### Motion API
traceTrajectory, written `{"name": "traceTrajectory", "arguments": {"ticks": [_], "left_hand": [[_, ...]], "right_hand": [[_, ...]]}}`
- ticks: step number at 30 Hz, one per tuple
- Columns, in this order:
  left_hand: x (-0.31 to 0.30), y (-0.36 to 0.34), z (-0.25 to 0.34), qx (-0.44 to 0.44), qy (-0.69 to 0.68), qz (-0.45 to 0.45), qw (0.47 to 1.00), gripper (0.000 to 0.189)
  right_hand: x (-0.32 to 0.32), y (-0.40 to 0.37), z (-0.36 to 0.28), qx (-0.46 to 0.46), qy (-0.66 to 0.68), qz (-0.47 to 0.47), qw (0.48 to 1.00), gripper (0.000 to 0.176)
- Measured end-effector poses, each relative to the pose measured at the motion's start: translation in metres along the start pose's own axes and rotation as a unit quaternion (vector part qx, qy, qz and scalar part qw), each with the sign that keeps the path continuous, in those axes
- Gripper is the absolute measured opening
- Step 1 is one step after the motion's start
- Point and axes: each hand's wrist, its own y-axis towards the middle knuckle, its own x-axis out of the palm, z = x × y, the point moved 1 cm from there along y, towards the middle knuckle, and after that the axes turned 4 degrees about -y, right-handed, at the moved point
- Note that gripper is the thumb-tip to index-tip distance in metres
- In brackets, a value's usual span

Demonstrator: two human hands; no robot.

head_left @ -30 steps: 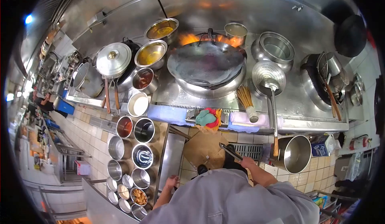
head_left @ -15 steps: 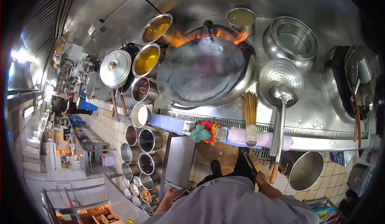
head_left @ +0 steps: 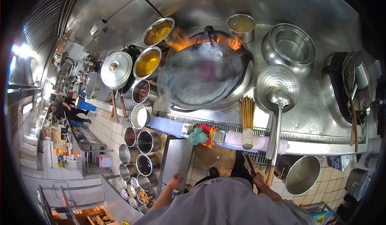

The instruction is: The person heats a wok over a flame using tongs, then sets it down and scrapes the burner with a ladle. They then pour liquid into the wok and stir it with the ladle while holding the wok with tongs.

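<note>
My left hand (head_left: 175, 180) is raised at the lower middle with its fingers curled and nothing visible in them, left of my grey clothing. My right hand (head_left: 259, 180) is closed round the lower end of a long, dark, narrow tool (head_left: 249, 163) below the stove edge. Just right of it is the wooden handle of a ladle (head_left: 280, 100), whose bowl rests on a perforated skimmer (head_left: 277, 78). Ahead, an empty wok (head_left: 201, 74) sits tilted over burner flames (head_left: 181, 42). A bamboo brush (head_left: 247, 122) lies across the stove's front rail.
Two bowls of yellow oil (head_left: 147, 63) and a lidded pot (head_left: 116, 70) stand left of the wok. Below them are several metal containers (head_left: 148, 141). Knotted cloths (head_left: 203, 135) sit on the rail. A large pot (head_left: 303, 174) stands low right. A person (head_left: 68, 112) is far left.
My left hand has moved up and slightly right, away from my clothing. My right hand has shifted slightly left. The view has moved a little, and the distant person shows more fully.
</note>
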Motion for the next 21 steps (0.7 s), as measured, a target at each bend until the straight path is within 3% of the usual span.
{"name": "traceTrajectory", "arguments": {"ticks": [6,8,12,17,19,21], "left_hand": [[0.015,0.004,0.032,0.081,-0.036,-0.048,0.995,0.026],[0.017,0.026,0.013,0.148,-0.105,-0.058,0.982,0.027],[0.014,0.043,-0.022,0.160,-0.124,-0.081,0.976,0.025],[0.001,0.045,-0.069,0.142,0.027,-0.073,0.987,0.031],[-0.001,0.074,-0.109,0.144,0.039,-0.093,0.984,0.034],[-0.004,0.080,-0.134,0.144,0.047,-0.117,0.981,0.037]], "right_hand": [[-0.011,-0.019,-0.024,0.038,-0.012,0.017,0.999,0.046],[-0.012,-0.032,-0.031,0.058,0.019,0.026,0.998,0.047],[0.011,-0.030,-0.026,0.006,-0.070,0.083,0.994,0.050],[0.019,-0.041,-0.044,-0.003,-0.097,0.107,0.989,0.048],[0.025,-0.057,-0.057,-0.005,-0.033,0.133,0.991,0.046],[0.042,-0.065,-0.065,-0.040,-0.050,0.172,0.983,0.052]]}}
